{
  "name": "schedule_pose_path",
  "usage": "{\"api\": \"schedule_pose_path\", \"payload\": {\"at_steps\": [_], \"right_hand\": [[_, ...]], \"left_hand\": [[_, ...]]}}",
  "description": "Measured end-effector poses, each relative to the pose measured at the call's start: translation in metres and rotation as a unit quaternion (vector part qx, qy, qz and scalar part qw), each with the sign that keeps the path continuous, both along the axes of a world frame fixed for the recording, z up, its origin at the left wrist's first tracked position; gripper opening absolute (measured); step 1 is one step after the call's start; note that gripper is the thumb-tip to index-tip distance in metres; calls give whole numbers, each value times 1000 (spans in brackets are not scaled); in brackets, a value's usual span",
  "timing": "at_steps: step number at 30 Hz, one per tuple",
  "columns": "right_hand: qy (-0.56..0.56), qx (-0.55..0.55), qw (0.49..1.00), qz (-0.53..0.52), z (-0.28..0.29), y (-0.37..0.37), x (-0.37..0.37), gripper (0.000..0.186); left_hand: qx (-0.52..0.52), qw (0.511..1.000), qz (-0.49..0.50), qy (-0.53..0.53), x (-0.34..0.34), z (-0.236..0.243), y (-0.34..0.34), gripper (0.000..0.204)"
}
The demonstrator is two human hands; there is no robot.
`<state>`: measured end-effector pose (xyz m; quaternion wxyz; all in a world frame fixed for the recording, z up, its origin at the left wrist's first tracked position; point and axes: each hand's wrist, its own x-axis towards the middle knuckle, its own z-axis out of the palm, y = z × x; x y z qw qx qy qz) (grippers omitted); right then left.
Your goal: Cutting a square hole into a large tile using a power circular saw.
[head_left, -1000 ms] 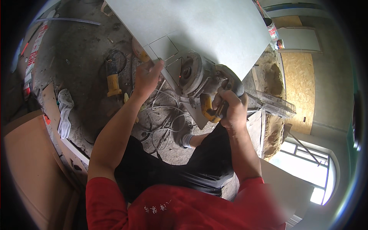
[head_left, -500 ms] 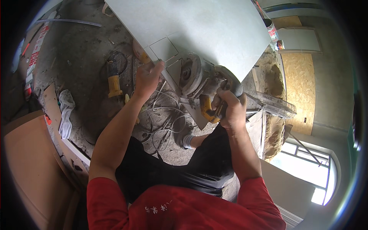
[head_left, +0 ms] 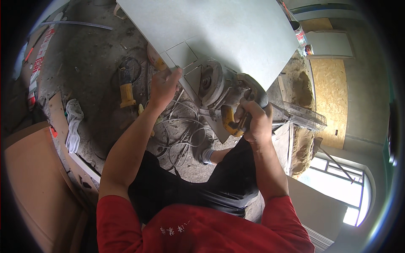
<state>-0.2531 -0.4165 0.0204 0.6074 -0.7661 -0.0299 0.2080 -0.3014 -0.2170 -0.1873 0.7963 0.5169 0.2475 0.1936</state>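
My right hand is closed round the handle of a dusty yellow-and-black power cutter, whose round guard sits low on a pale square tile with cut lines forming rectangles near its left edge. My left hand grips that edge with fingers and thumb, just left of the cutter. A yellow power tool lies on the floor at the left, and grey cables loop below the tile, around my foot.
Grey gloves, a long ruler and brown boards are at the left. At the right are a wire rack, a bucket, a heap of sand, an OSB panel and a bright window.
The whole view has shifted very slightly down and right. My hands, the cutter and the tile otherwise look much the same.
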Motion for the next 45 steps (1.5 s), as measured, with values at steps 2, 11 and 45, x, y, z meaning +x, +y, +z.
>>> {"api": "schedule_pose_path", "payload": {"at_steps": [2, 11, 45], "right_hand": [[-5, 28, 999, 15, 1, -1, 0, 19], [-37, 117, 992, -18, 23, -21, 16, 20], [66, -12, 998, -6, 37, 103, 49, 20]], "left_hand": [[12, 999, 13, -28, 0, -1, 1, 34], [-107, 991, 71, -27, -3, 3, 7, 37], [-391, 889, -162, 175, -115, 97, -142, 77]]}}
